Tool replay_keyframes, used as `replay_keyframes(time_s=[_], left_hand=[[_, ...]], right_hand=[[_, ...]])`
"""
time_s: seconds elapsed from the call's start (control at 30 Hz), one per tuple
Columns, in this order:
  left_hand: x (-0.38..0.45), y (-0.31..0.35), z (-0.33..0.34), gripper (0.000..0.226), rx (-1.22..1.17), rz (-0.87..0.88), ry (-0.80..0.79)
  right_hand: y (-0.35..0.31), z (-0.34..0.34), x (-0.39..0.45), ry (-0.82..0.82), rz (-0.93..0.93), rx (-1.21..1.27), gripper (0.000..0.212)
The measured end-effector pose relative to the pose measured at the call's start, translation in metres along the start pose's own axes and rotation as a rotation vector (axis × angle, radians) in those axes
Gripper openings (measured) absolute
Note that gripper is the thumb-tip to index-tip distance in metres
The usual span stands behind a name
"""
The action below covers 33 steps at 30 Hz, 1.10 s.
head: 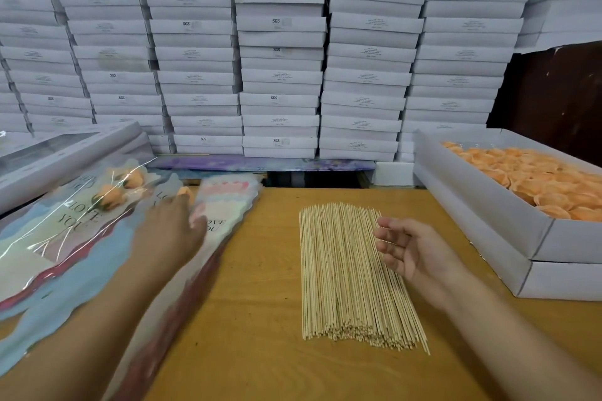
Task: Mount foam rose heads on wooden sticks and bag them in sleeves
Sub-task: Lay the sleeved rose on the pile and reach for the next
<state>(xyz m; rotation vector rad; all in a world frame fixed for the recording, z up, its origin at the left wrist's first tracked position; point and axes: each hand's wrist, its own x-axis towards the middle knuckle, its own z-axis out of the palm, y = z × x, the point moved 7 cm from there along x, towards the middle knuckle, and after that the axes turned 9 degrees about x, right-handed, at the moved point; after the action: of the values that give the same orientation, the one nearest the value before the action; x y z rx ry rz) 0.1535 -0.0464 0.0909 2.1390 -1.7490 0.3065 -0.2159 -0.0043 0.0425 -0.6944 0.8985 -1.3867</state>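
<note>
Step now: I think one rose has just been bagged and the next stick is about to be picked.
Left hand [169,228]: it is on the left, resting on the pile of sleeves [224,205]. It is blurry. An orange rose head [186,194] pokes out at its fingertips, but I cannot tell if the grip is closed on it or just touching.
Right hand [410,249]: it hangs just over the right side of the sticks [351,273]. The fingers are loose and apart, and it holds nothing.
How to do it well: pinch just one stick from the edge of the pile, so the others stay lying straight. Push the stick gently into the bottom middle of a rose, because foam can tear. Slide it into the sleeve stick end first, so the petals do not get squashed.
Where the things are: sticks in the middle of the table [260,319], rose heads far right, sleeves left.
Bagged roses [110,197]: two clear ones on the left, plus the one by the left hand.
Sticks: one big pile, too many to count.
Loose rose heads [534,179]: one open white box [488,221] full, too many to count; it sits on another white box.
Sleeves: one pile, the number is hidden.
Stacked white boxes [280,52]: many tall stacks at the far side.
</note>
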Motion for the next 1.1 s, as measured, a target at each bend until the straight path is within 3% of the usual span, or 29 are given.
replay_keyframes(time_s=[0.17,0.3,0.53,0.6,0.8,0.97,1.1], left_hand=[[-0.027,0.069,0.025,0.048,-0.236,0.129,-0.19],[-0.06,0.115,0.052,0.041,-0.53,0.215,-0.395],[-0.081,0.122,0.065,0.026,-0.711,0.255,-0.362],[-0.077,0.115,0.066,0.02,-0.759,0.204,-0.377],[-0.071,0.107,0.072,0.021,-0.853,0.092,-0.404],[-0.07,0.107,0.075,0.022,-0.88,0.059,-0.411],[-0.07,0.106,0.077,0.022,-0.896,0.041,-0.418]], right_hand=[[-0.001,-0.003,-0.001,0.019,-0.008,-0.031,0.018],[-0.019,-0.002,-0.006,0.074,-0.1,-0.337,0.014],[-0.126,-0.005,-0.032,0.24,-0.569,-0.998,0.015],[-0.156,-0.016,-0.033,0.313,-0.588,-1.182,0.016],[-0.214,-0.081,-0.011,0.51,-0.263,-1.551,0.016],[-0.217,-0.122,-0.003,0.398,0.097,-1.631,0.011],[-0.206,-0.131,0.001,0.329,0.243,-1.618,0.011]])
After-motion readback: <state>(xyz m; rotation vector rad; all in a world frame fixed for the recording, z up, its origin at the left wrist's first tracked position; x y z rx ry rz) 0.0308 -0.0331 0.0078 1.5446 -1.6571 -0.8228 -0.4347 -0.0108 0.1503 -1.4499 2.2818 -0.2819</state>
